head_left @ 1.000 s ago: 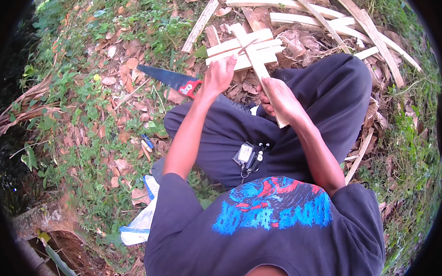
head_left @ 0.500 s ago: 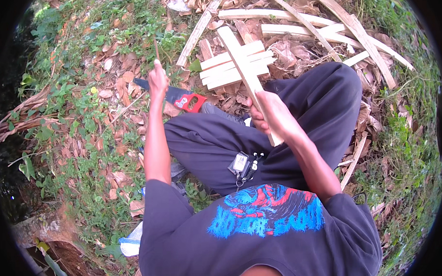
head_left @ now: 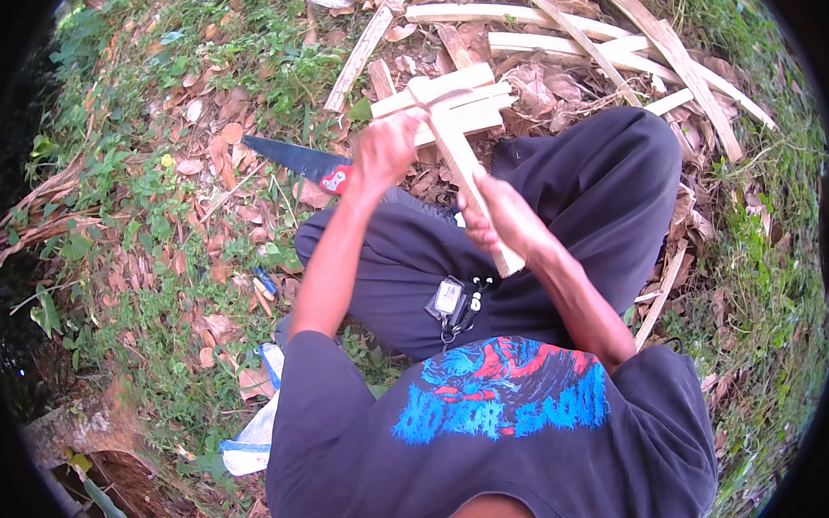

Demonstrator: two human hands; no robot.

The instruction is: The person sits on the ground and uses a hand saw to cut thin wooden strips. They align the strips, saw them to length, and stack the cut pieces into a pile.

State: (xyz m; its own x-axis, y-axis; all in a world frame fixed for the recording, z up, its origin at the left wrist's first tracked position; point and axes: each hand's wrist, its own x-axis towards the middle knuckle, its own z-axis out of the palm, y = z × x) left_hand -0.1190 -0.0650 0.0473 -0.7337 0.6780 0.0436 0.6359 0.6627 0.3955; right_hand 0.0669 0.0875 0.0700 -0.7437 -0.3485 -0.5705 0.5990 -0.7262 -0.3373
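I sit on the ground in dark trousers, holding a pale wooden piece (head_left: 455, 121) made of several short slats crossed over one long slat. My right hand (head_left: 503, 221) grips the long slat near its lower end. My left hand (head_left: 385, 150) closes on the left ends of the cross slats. A hand saw (head_left: 294, 159) with a dark blade and red handle lies on the leaves just left of my left hand.
Long split wood strips (head_left: 571, 34) lie piled on dry leaves ahead. Grass and leaf litter cover the ground to the left. A key bunch with a tag (head_left: 451, 303) hangs at my waist. A white and blue bag (head_left: 256, 429) lies by my left hip.
My left hand swung out to the left near the saw, then came back onto the cross slats. The wooden piece stayed in my right hand.
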